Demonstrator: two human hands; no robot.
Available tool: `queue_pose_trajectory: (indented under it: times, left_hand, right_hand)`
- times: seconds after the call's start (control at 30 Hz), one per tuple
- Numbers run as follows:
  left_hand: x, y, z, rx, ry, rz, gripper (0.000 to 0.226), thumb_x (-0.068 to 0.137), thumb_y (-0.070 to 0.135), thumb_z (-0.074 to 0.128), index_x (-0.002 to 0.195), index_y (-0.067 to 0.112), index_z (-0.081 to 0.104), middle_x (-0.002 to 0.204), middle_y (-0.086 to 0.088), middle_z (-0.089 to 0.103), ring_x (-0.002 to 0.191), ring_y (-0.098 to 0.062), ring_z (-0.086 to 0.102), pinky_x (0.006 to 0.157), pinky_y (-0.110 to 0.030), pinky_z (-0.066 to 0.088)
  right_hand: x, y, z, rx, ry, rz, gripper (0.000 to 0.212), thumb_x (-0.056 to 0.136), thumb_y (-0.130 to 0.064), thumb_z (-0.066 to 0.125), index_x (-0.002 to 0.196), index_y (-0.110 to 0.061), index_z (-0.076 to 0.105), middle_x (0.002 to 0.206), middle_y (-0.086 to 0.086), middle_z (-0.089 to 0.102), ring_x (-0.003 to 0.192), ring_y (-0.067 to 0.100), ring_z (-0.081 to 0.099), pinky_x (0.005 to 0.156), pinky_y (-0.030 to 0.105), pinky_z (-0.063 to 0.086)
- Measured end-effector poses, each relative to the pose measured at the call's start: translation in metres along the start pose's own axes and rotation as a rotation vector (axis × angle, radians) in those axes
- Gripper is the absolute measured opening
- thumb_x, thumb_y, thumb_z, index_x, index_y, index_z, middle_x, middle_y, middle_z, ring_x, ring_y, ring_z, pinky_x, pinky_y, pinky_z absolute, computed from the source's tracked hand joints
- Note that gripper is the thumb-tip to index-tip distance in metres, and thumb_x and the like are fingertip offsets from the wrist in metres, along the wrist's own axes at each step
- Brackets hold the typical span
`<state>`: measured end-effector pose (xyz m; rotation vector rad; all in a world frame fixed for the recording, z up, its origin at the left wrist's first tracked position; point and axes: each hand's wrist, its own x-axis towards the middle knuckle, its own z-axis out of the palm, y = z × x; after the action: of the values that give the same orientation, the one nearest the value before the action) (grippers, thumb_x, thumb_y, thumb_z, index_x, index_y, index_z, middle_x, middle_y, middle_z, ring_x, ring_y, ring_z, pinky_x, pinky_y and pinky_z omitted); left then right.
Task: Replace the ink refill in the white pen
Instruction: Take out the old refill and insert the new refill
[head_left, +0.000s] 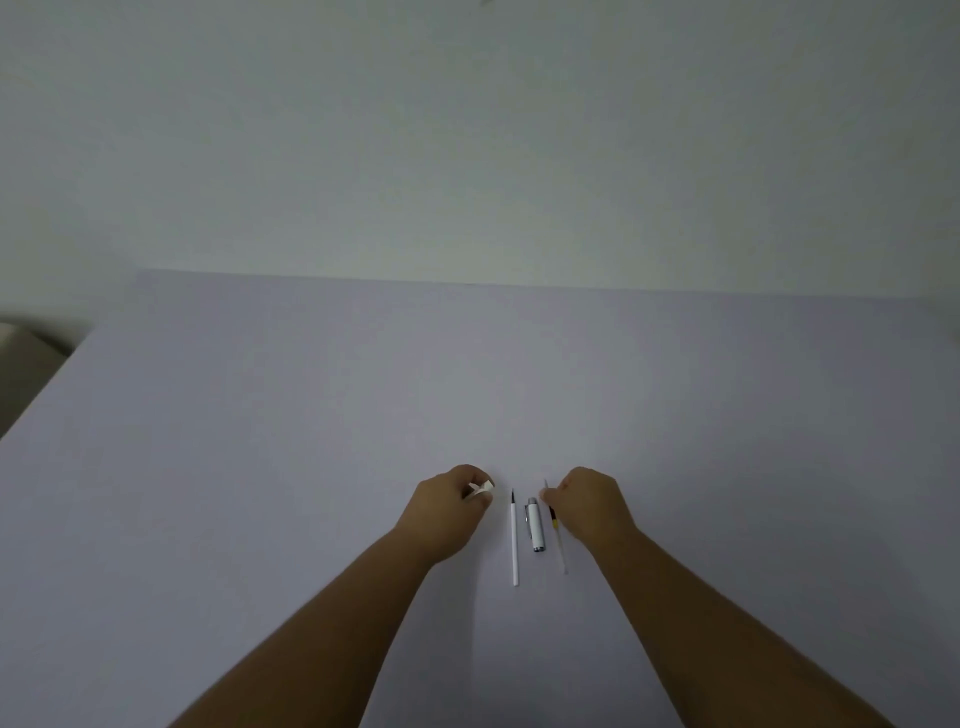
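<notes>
While left hand pinches white pen piece, right hand grips thin clear refill

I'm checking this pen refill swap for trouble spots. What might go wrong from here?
The left hand pinches a small white piece; it could slip and get lost. The right hand touches the thin clear refill, which might roll. That refill and the white refill lie either side of the pen cap, so they could be confused.

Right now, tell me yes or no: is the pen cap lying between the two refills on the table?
Yes. The pen cap lies flat between the white refill and the clear refill, all roughly parallel.
</notes>
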<state>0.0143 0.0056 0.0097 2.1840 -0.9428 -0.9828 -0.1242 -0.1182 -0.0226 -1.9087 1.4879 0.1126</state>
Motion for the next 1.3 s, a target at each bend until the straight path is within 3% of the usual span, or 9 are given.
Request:
queue_pose_trajectory:
  times: [0.17,0.27,0.6,0.7,0.8,0.9,1.0,1.1,1.3]
  left_hand:
    - [-0.002,-0.005,-0.002,0.003,0.018,0.003,0.019,0.091,0.030,0.052,0.105,0.025,0.063,0.090,0.008,0.060,0.070,-0.002,0.053,0.055,-0.013,0.039]
    - [-0.003,-0.011,-0.004,0.015,0.040,0.003,0.020,0.091,0.030,0.052,0.107,0.025,0.063,0.091,0.009,0.058,0.072,0.000,0.051,0.057,-0.010,0.037]
    - [-0.012,-0.033,-0.017,0.022,0.053,-0.040,0.020,0.091,0.030,0.052,0.108,0.025,0.063,0.092,0.010,0.058,0.080,-0.007,0.054,0.057,-0.009,0.036]
    - [-0.013,-0.036,-0.019,0.007,0.045,-0.049,0.019,0.091,0.031,0.053,0.107,0.026,0.063,0.094,0.010,0.059,0.079,-0.004,0.054,0.057,-0.009,0.037]
    - [-0.014,-0.037,-0.022,0.028,0.037,-0.043,0.020,0.090,0.031,0.053,0.107,0.027,0.063,0.094,0.010,0.059,0.080,-0.004,0.053,0.057,-0.009,0.036]
    - [-0.015,-0.037,-0.025,0.051,0.033,-0.039,0.020,0.090,0.030,0.054,0.107,0.026,0.063,0.095,0.009,0.058,0.084,-0.008,0.054,0.059,-0.009,0.036]
    - [-0.017,-0.035,-0.027,0.083,0.020,-0.036,0.022,0.090,0.028,0.055,0.110,0.024,0.063,0.103,0.004,0.062,0.087,-0.009,0.053,0.062,-0.013,0.038]
    - [-0.018,-0.033,-0.027,0.117,0.011,-0.042,0.022,0.090,0.026,0.055,0.111,0.023,0.063,0.106,0.001,0.063,0.087,-0.011,0.054,0.071,-0.020,0.040]
    - [-0.021,-0.023,-0.022,0.139,0.006,-0.022,0.019,0.090,0.024,0.055,0.106,0.023,0.064,0.094,0.005,0.057,0.074,-0.010,0.053,0.054,-0.013,0.038]
  right_hand:
    - [-0.002,-0.023,0.004,-0.119,0.054,-0.103,0.014,0.081,-0.030,0.055,0.076,-0.019,0.061,0.090,0.004,0.068,0.085,0.025,0.064,0.067,0.031,0.047]
    - [0.001,-0.040,0.014,-0.286,0.031,-0.134,0.021,0.082,-0.030,0.052,0.088,-0.015,0.066,0.095,0.004,0.068,0.086,0.025,0.064,0.064,0.028,0.042]
    - [0.005,-0.067,0.031,-0.379,-0.019,0.044,0.017,0.078,-0.009,0.055,0.089,-0.011,0.068,0.100,0.006,0.070,0.092,0.024,0.067,0.072,0.030,0.051]
    - [0.000,-0.071,0.030,-0.351,-0.026,0.037,0.011,0.079,-0.011,0.054,0.079,-0.015,0.064,0.093,0.004,0.069,0.092,0.024,0.067,0.070,0.029,0.049]
    - [-0.004,-0.073,0.025,-0.263,-0.013,0.009,0.025,0.079,-0.019,0.053,0.056,-0.016,0.043,0.064,-0.001,0.052,0.071,0.022,0.061,0.060,0.025,0.042]
    - [-0.010,-0.074,0.011,-0.091,0.003,0.002,0.028,0.076,-0.027,0.053,0.054,-0.016,0.041,0.056,-0.002,0.045,0.051,0.016,0.045,0.048,0.021,0.031]
    - [-0.013,-0.069,-0.002,0.127,0.005,-0.004,0.028,0.076,-0.024,0.053,0.053,-0.010,0.045,0.054,0.002,0.044,0.050,0.020,0.043,0.050,0.024,0.034]
    - [-0.018,-0.060,-0.012,0.390,0.035,0.039,0.029,0.077,-0.020,0.054,0.050,-0.011,0.058,0.056,0.004,0.056,0.057,0.023,0.052,0.060,0.029,0.041]
    - [-0.028,-0.046,-0.017,0.747,0.064,0.179,0.026,0.078,-0.016,0.053,0.053,-0.015,0.059,0.059,-0.007,0.065,0.049,0.015,0.051,0.049,0.024,0.036]
